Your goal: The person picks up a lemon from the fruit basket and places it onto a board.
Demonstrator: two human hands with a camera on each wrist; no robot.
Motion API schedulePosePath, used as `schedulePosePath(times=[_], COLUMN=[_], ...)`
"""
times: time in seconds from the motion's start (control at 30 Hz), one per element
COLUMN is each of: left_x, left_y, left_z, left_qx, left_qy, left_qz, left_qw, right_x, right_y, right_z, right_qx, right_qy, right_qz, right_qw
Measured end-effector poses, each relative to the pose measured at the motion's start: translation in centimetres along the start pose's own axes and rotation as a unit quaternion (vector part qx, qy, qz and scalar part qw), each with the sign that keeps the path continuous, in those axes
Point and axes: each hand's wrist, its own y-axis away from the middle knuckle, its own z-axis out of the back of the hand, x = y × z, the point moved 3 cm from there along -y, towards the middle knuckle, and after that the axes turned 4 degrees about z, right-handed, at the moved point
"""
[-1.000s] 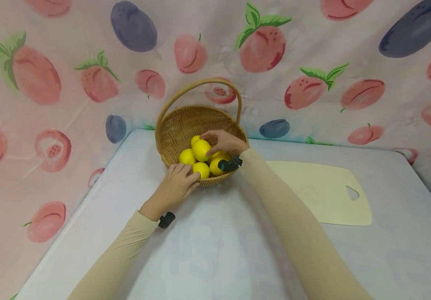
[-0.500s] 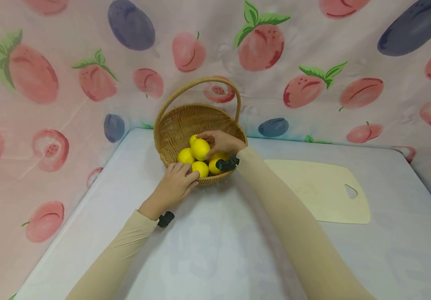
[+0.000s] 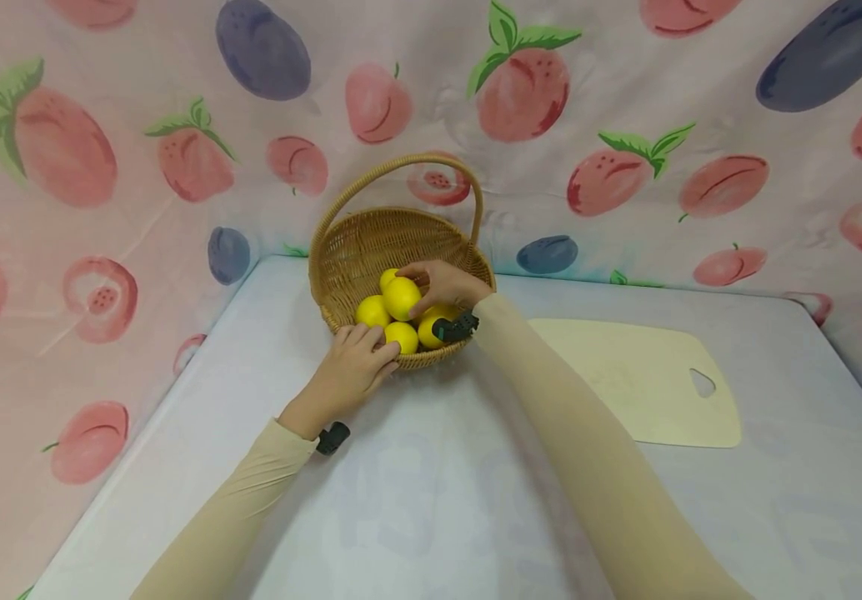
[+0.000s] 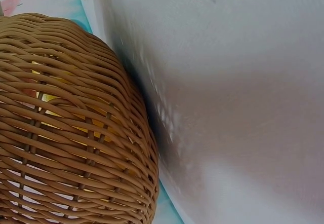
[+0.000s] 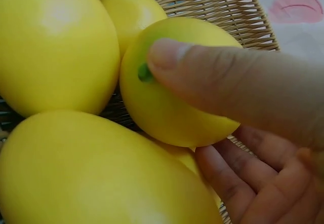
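A wicker basket [image 3: 393, 237] with a tall handle stands at the back of the table and holds several yellow lemons. My left hand [image 3: 347, 367] grips its front left rim, fingers bent over the edge. The left wrist view shows the woven outside of the basket [image 4: 76, 127], but not the hand. Reaching in from the right, my right hand [image 3: 449, 285] holds the top lemon [image 3: 401, 298]. Up close in the right wrist view, the thumb presses by the green stem of this lemon [image 5: 167, 115], with the fingers behind and below it. Other lemons [image 5: 55, 46] lie around it.
A cream cutting board [image 3: 664, 383] with a handle hole lies flat on the white-covered table [image 3: 416, 500], right of the basket and partly hidden by the right sleeve. A fruit-printed cloth [image 3: 431, 108] hangs behind the basket and along the left side.
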Motion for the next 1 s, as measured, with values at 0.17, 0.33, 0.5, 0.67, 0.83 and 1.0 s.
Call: schedulePosePath(times=[0.17, 0.33, 0.5, 0.67, 0.83, 1.0], left_x=[0.00, -0.04, -0.09, -0.12, -0.12, -0.13], left_y=[-0.01, -0.03, -0.02, -0.04, -0.06, -0.03], left_z=[-0.05, -0.08, -0.04, 0.01, -0.10, -0.06], left_qx=[-0.002, -0.010, -0.011, -0.010, -0.015, -0.013], left_qy=[0.001, 0.001, -0.001, -0.004, -0.013, -0.013], left_qz=[0.002, -0.002, -0.005, -0.005, -0.009, -0.006], left_qw=[1.0000, 0.9999, 0.9999, 0.9999, 0.9998, 0.9998], right_x=[0.23, 0.15, 0.16, 0.17, 0.18, 0.26], right_y=[0.16, 0.37, 0.41, 0.34, 0.43, 0.71], right_z=[0.15, 0.18, 0.16, 0.28, 0.39, 0.45], right_qx=[0.002, 0.027, 0.042, 0.026, 0.021, 0.023], right_qy=[-0.003, -0.030, -0.018, -0.006, -0.015, -0.028], right_qz=[0.003, 0.018, 0.029, 0.018, 0.006, 0.012], right_qw=[1.0000, 0.9990, 0.9985, 0.9995, 0.9997, 0.9993])
